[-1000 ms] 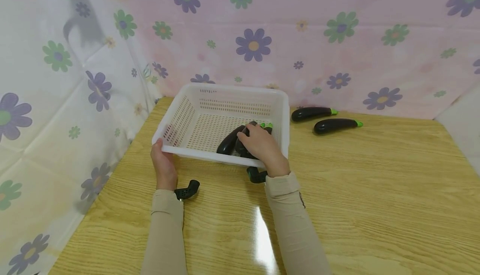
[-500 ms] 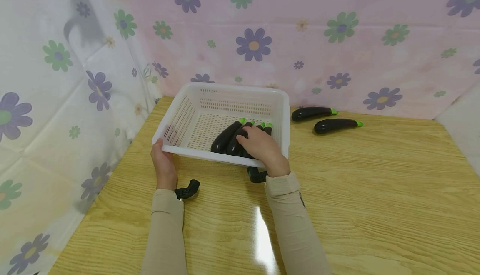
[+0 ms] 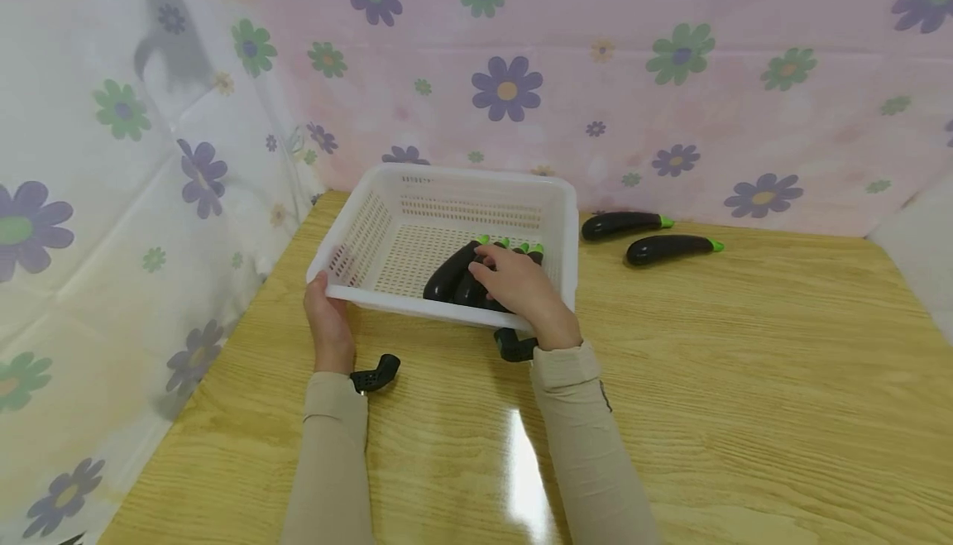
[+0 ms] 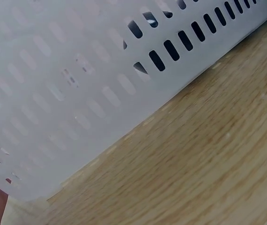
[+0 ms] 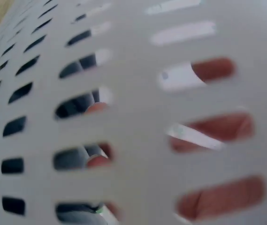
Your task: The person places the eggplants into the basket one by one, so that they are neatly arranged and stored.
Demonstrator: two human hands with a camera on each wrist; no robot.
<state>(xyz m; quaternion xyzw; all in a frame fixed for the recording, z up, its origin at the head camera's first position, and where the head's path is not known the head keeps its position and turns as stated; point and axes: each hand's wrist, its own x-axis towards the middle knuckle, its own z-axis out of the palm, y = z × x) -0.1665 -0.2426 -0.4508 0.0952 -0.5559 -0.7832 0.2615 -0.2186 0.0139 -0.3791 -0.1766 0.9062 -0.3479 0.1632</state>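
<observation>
l fingers [image 3: 316,287] grip basket [image 3: 402,303] over wood tbl [image 3: 715,396] nr floral cloth [image 3: 566,86], hold of r fingers [image 3: 489,254] unclear.

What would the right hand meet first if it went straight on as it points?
Probably the leftmost eggplant in the white basket, just ahead of the right hand; depth is unclear, so they may already touch.

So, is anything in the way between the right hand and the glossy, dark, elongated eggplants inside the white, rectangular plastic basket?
Nothing visible does: the right hand reaches over the near right corner of the basket, its fingers at the eggplants.
</observation>
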